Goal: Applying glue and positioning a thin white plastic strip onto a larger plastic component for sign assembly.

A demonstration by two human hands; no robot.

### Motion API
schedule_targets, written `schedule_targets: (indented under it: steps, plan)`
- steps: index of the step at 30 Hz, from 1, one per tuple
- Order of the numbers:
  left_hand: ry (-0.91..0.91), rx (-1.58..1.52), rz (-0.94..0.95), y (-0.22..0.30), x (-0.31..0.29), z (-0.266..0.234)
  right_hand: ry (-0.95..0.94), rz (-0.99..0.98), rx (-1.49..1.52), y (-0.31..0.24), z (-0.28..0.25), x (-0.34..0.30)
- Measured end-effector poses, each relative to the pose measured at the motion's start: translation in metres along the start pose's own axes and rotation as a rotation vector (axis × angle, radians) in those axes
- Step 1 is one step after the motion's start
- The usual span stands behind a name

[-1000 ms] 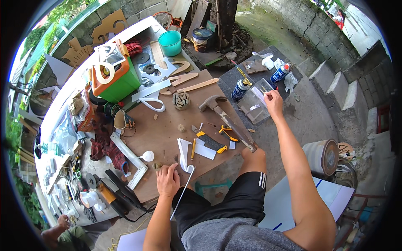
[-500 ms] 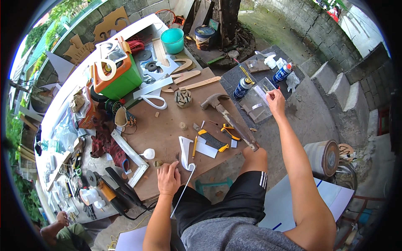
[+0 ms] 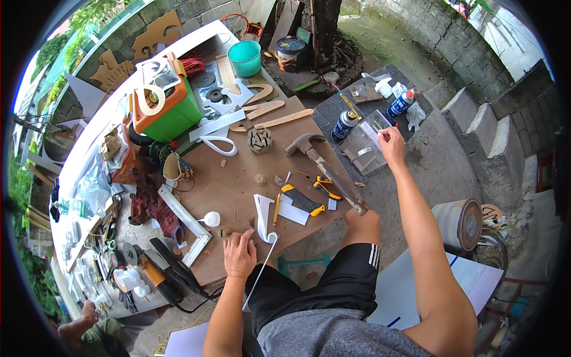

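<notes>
Calling the top of the view 12: the brown-topped desk (image 3: 229, 185) filled most of the left and middle, with a grey slab (image 3: 326, 114) out around 2 o'clock. A green-and-orange toolbox (image 3: 169, 113) sat at 10. The clear plastic case (image 3: 357, 159) lay on the slab, also about 2. A hammer (image 3: 330, 174) lay near the desk's right edge, head toward 11. The right hand (image 3: 391, 146) was at the case's 2 o'clock side, fingers bunched nearly together, but I couldn't tell what, if anything, they had pinched. The left hand (image 3: 239, 254) was down at 7 by the near edge, fingers loosely bent, palm side hidden, so no telling about a grip there either. Two blue spray cans (image 3: 345, 126) stood at the case's 11 and 1. From the left hand, a white cutout (image 3: 262, 217) was at 1, a yellow-and-black knife (image 3: 303, 200) at 2, a yellow pencil (image 3: 276, 209) between them, and a little brownish lump (image 3: 225, 232) at 11.
</notes>
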State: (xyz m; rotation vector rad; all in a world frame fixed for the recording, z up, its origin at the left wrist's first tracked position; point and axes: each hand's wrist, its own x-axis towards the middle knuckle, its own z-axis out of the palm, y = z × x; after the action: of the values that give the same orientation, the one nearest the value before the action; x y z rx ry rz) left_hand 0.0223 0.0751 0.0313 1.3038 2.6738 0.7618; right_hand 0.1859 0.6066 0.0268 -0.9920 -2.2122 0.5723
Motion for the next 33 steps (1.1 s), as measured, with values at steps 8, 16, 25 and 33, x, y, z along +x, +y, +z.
schedule_targets:
  steps: [8, 16, 25, 33]
  plan:
    - [0.022, -0.008, 0.009, -0.0014, -0.0019, 0.0010, -0.005, 0.005, -0.004, -0.0039, -0.0003, -0.0009]
    - [0.019, 0.004, 0.016, -0.0028, -0.0013, 0.0025, -0.011, 0.012, -0.004, -0.0028, -0.0008, 0.0004]
    - [0.026, -0.007, 0.020, -0.0029, -0.0018, 0.0028, -0.002, 0.005, -0.005, 0.0002, 0.0006, 0.0005]
    - [0.022, -0.008, 0.018, -0.0015, -0.0014, 0.0009, -0.002, 0.009, 0.010, 0.0010, 0.0012, 0.0000]
